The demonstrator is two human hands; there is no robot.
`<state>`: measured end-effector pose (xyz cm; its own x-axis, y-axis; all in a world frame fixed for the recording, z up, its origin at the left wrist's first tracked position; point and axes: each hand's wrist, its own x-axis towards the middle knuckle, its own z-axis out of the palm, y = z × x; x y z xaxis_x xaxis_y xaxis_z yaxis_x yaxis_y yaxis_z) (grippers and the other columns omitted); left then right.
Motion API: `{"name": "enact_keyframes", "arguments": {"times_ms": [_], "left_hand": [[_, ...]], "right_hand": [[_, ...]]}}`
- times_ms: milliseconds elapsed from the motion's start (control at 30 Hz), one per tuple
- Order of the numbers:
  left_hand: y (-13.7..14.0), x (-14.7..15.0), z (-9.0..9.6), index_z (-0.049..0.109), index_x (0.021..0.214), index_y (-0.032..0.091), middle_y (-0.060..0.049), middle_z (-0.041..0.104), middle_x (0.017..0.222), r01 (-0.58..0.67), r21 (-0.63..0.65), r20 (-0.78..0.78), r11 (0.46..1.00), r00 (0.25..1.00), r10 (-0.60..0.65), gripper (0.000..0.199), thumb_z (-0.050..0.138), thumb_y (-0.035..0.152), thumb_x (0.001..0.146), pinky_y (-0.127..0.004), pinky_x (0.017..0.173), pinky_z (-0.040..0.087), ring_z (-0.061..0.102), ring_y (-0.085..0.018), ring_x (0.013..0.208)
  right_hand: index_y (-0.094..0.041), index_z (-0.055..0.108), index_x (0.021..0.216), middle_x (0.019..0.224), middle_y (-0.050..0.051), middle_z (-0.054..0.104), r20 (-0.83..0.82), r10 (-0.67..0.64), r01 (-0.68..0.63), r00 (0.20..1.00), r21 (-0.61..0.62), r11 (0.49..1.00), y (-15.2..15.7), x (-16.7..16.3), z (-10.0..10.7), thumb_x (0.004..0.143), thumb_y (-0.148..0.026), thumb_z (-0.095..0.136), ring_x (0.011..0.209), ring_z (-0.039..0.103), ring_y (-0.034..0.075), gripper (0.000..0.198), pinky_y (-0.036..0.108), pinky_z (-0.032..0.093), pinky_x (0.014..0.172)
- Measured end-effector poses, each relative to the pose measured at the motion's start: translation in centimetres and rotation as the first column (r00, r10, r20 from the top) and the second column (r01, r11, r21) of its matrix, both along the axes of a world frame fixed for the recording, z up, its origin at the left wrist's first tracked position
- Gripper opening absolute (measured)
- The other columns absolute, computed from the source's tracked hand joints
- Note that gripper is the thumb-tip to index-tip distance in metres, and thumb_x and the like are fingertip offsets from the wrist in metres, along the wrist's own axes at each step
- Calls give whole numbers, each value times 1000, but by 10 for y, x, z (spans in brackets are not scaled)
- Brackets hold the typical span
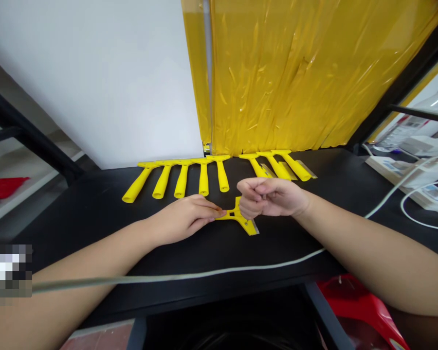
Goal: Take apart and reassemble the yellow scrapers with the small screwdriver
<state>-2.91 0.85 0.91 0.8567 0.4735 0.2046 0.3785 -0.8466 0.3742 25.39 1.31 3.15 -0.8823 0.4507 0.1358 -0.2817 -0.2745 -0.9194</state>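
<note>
A white panel (105, 73) and, to its right, a creased yellow sheet (314, 73) stood along the back of a black table (95, 228). A pale cord (204, 276) crossed the front. At the far right, a clear bottle (418, 116) showed near a thin white cable (403, 209). On the left, something red (7, 187) lay on a shelf (45, 181) beyond a black post (29, 126). Another red object (361, 304), partly hidden, was at lower right.

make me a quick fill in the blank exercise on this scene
1. The left hand grips a scraper that is mostly ____ in colour.
2. Beyond it, the left group has ____ scrapers.
3. Beyond the right hand, the right group has ____ scrapers.
4. The table is coloured ____.

Missing words: yellow; five; three; black
</note>
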Motion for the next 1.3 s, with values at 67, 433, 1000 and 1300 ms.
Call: {"name": "enact_keyframes", "arguments": {"times_ms": [67, 433, 1000, 1300], "left_hand": [[0, 1, 1, 73, 136, 29, -6, 77, 129, 2, 3, 5, 1000, 1000, -2, 35, 53, 22, 108, -38, 105, 55, 70, -21, 117], [0, 1, 1, 72, 136, 27, -5, 76, 131, -9, 12, -33, 1000, 999, 10, 35, 52, 23, 109, -35, 106, 54, 69, -20, 119], [0, 1, 1, 72, 135, 25, -5, 76, 129, -17, 26, -40, 1000, 999, 18, 34, 52, 19, 108, -36, 107, 54, 70, -20, 119], [0, -1, 1, 69, 140, 28, -4, 73, 137, -11, -10, -73, 1000, 997, 10, 36, 60, 26, 106, -37, 109, 53, 66, -21, 124]], "right_hand": [[-22, 51, 78, 62, -5, 42, 3, -29, 29, 1000, 32, 999, 0, 0, -1, 94, -42, 68, 57, 37, 13, 31, 31, 35, 62], [-18, 76, 94, 82, 1, 72, -42, -286, 276, 957, 433, 858, 13, 13, -3, 77, -21, 93, 73, 72, 14, 24, 24, 59, 63], [-12, 70, 108, 73, 1, 64, 3, -98, 96, 995, 189, 977, 0, 3, 2, 105, -42, 63, 71, 64, 15, 32, 33, 56, 75], [-15, 65, 87, 96, 3, 60, -97, -131, 142, 987, 121, 982, 2, -3, -8, 99, -40, 73, 77, 61, 12, 30, 33, 52, 79]]}}
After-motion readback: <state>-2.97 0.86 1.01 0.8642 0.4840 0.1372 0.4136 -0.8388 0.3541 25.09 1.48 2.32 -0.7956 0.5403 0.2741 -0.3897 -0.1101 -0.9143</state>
